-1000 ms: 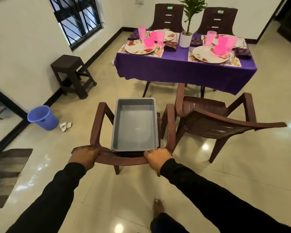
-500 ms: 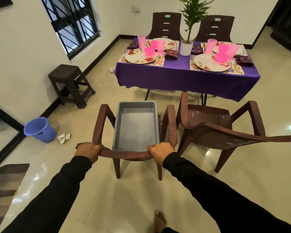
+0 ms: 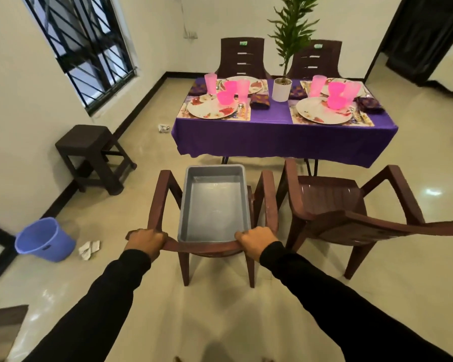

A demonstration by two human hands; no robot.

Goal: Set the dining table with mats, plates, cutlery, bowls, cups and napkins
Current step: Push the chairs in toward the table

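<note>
— Brown moulded plastic, glossy: that is the chair [image 3: 215, 246] we find under both hands. Where do the fingers sit?

— We note the left hand [image 3: 145, 241] curled over the left end of the curved top rail, and the right hand [image 3: 256, 240] curled over the right end. Both grip the rail, knuckles up.

— And the tray?

— The grey tray [image 3: 215, 205], rectangular, smooth, with a rolled rim, rests on the seat between the armrests. Its near edge lies just beyond the rail, between the two hands; the right fingertips sit just beside its near right corner. We cannot tell if they touch.

— The table?

— The table [image 3: 283, 137], under a purple cloth, stands well beyond the chair. We record patterned mats [image 3: 243, 117], round floral plates [image 3: 209, 109], translucent pink cups [image 3: 242, 88], pink bowls [image 3: 225, 97], cutlery [image 3: 241, 108] and folded dark patterned napkins [image 3: 260, 101]. A white pot with a plant [image 3: 281, 88] stands at its middle.

— Anything alongside?

— A second brown chair [image 3: 351, 205] to the right.
</note>
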